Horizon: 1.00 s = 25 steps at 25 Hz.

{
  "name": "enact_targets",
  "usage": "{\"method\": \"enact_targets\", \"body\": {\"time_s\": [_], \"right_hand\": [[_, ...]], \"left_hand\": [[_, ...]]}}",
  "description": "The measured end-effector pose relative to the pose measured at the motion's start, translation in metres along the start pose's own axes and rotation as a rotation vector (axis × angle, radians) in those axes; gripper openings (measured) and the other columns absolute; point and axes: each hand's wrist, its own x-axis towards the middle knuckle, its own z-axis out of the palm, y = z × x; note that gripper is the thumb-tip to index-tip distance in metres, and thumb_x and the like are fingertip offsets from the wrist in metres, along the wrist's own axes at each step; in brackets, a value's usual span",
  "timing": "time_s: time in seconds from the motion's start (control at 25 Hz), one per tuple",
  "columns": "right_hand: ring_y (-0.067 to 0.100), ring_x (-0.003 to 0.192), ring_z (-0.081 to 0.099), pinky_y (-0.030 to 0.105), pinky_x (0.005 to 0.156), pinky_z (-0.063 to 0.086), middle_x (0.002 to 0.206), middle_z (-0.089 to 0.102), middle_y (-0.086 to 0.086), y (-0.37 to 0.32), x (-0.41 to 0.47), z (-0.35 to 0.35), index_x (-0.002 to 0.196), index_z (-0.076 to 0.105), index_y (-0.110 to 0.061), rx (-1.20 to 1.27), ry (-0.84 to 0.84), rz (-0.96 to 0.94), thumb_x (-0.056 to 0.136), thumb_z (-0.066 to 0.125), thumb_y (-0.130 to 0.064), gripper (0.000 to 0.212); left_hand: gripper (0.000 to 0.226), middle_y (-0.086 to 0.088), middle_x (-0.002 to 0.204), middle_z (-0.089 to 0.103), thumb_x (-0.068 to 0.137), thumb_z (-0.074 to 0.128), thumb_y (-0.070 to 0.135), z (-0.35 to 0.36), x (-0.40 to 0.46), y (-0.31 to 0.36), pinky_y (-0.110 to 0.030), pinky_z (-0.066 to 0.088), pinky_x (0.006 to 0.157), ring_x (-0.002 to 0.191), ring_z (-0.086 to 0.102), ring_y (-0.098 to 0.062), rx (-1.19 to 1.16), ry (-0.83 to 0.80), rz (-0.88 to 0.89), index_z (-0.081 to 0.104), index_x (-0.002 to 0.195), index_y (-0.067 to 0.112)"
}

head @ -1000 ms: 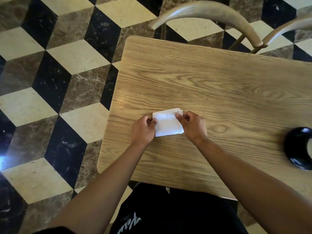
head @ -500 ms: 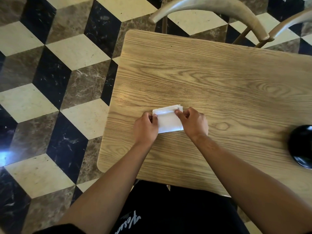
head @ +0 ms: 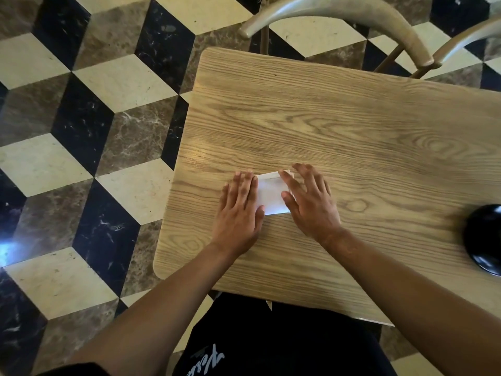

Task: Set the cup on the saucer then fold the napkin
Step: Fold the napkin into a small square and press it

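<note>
At the bottom of the frame, dark clothing with pale lettering fills the space between two bare forearms reaching up over the near edge of a wooden table. Just left of the frame's centre, the left hand lies flat, palm down, fingers straight and together, its inner edge on the left side of a folded white napkin. The right hand is also spread flat, fingers extended, covering the napkin's right side. The napkin lies flat on the table between them. At the right edge, partly cut off, sits a glossy black dish; whether it is the saucer or cup cannot be told. Beyond the table's far edge, curved chair backs stand over a cube-patterned marble floor.
</note>
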Motion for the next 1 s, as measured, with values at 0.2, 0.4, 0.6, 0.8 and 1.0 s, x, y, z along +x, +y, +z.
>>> {"method": "enact_targets", "body": {"time_s": [0.2,0.4,0.6,0.8,1.0], "right_hand": [[0.037,0.156,0.016,0.058,0.125,0.011,0.169,0.02,0.014,0.017,0.01,0.009,0.16,0.029,-0.018,-0.182,-0.231,-0.09,0.101,0.035,-0.062,0.073],[0.036,0.158,0.007,0.061,0.124,0.005,0.172,0.009,0.009,0.031,0.016,0.026,0.163,0.012,-0.018,-0.238,-0.252,-0.14,0.1,0.025,-0.067,0.081],[0.035,0.158,0.001,0.061,0.124,0.0,0.173,0.007,0.005,0.041,0.013,0.042,0.163,-0.001,-0.018,-0.239,-0.221,-0.164,0.1,0.023,-0.068,0.084],[0.032,0.158,-0.008,0.06,0.124,-0.003,0.173,-0.002,0.003,0.035,0.016,0.034,0.161,-0.01,-0.021,-0.24,-0.311,-0.132,0.1,0.017,-0.069,0.082],[0.035,0.158,0.002,0.06,0.125,0.002,0.172,0.005,0.01,0.029,0.016,0.014,0.163,0.007,-0.014,-0.225,-0.249,-0.178,0.101,0.025,-0.065,0.082]], "left_hand": [[0.083,-0.014,0.172,0.004,0.102,0.031,0.057,0.011,0.014,-0.008,-0.049,0.009,0.129,0.16,0.0,-0.026,0.088,-0.067,-0.005,0.014,0.162,0.001],[0.097,-0.019,0.172,0.002,0.098,0.034,0.068,0.024,0.019,-0.022,-0.06,0.011,0.126,0.16,-0.002,-0.031,0.212,-0.05,0.055,0.011,0.161,-0.002],[0.101,-0.017,0.172,0.004,0.096,0.028,0.074,0.035,0.02,-0.029,-0.064,0.009,0.125,0.16,0.0,-0.034,0.205,-0.021,0.07,0.011,0.161,-0.001],[0.102,-0.019,0.171,0.006,0.095,0.034,0.073,0.029,0.019,-0.026,-0.063,0.007,0.125,0.159,0.002,-0.035,0.218,-0.061,0.06,0.013,0.16,-0.003],[0.103,-0.019,0.171,0.004,0.094,0.037,0.072,0.013,0.017,-0.02,-0.057,0.002,0.128,0.16,0.0,-0.032,0.17,-0.019,0.087,0.012,0.161,-0.003]]}}
